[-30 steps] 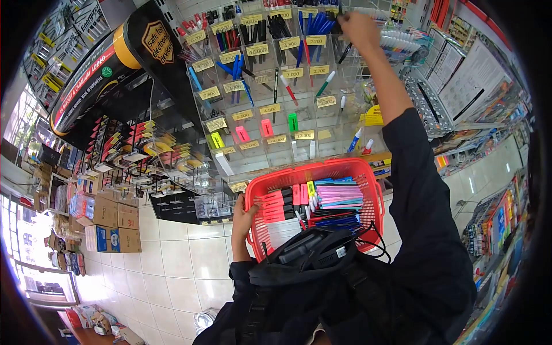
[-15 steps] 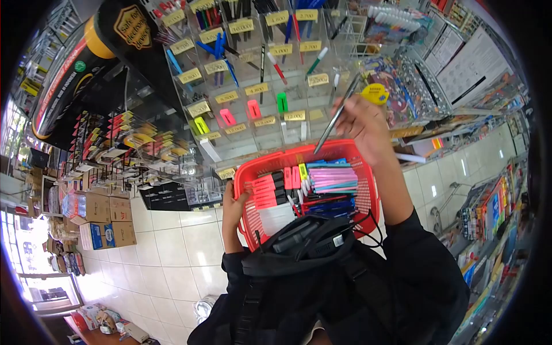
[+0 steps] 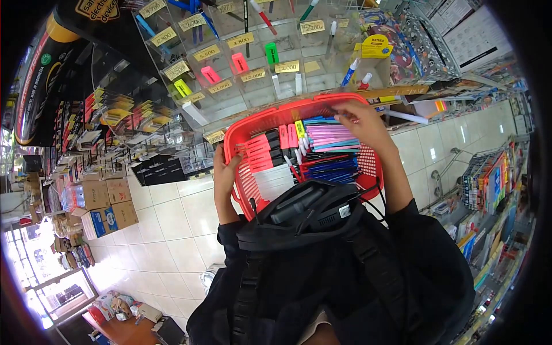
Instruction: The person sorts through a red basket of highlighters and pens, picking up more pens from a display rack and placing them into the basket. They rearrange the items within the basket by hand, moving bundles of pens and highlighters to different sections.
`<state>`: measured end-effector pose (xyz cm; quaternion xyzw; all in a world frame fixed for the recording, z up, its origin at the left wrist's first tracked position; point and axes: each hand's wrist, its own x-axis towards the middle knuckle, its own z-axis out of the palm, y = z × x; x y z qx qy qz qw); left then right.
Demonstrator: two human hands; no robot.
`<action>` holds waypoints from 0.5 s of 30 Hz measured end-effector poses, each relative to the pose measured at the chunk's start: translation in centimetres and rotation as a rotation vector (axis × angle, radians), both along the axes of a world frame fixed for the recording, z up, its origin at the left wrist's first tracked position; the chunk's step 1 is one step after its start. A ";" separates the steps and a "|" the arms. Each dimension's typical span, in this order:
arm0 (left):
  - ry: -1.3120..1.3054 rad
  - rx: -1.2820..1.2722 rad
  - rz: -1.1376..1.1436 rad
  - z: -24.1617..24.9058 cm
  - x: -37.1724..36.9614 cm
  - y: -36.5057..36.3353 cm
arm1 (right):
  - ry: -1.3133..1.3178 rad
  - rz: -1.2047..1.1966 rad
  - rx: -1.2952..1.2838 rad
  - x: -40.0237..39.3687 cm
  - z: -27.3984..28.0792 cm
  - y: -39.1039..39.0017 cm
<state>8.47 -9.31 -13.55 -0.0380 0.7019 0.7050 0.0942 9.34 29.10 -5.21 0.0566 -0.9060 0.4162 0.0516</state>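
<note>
My left hand (image 3: pixel 226 175) is closed on the left rim of a red plastic basket (image 3: pixel 276 109), with the thumb inside it. My right hand (image 3: pixel 368 127) is over the basket's back right corner, fingers loosely curled and apart, with no pen visible in them. Just below its fingertips lie pink and light-blue pens (image 3: pixel 333 137) in a bundle. Pink highlighters with black caps (image 3: pixel 259 154), a yellow highlighter (image 3: pixel 299 129), white slim items (image 3: pixel 273 184) and dark-blue pens (image 3: pixel 330 168) fill the rest. A black bag (image 3: pixel 305 213) worn at my front covers the basket's near side.
A clear tiered pen display (image 3: pixel 241 57) with price tags stands right behind the basket, holding a green highlighter (image 3: pixel 272 53) and several pens. Hanging goods (image 3: pixel 109 121) are at left, cardboard boxes (image 3: pixel 106 207) on the tiled floor, and a wire book rack (image 3: pixel 489 178) at right.
My right hand has come down from the display to the basket's back right corner. The dark slim pen it held no longer shows in it. My left hand keeps hold of the rim.
</note>
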 end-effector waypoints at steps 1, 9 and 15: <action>0.005 -0.002 0.000 -0.2 0.0 -0.1 | -0.006 0.034 0.119 0.1 -1.3 0.3; -0.007 0.029 0.019 -0.2 -0.1 -0.1 | -0.104 0.089 0.351 -0.3 -6.5 0.7; -0.011 0.031 -0.004 -0.1 -0.2 -0.1 | -0.131 0.045 0.276 -0.6 -6.3 0.7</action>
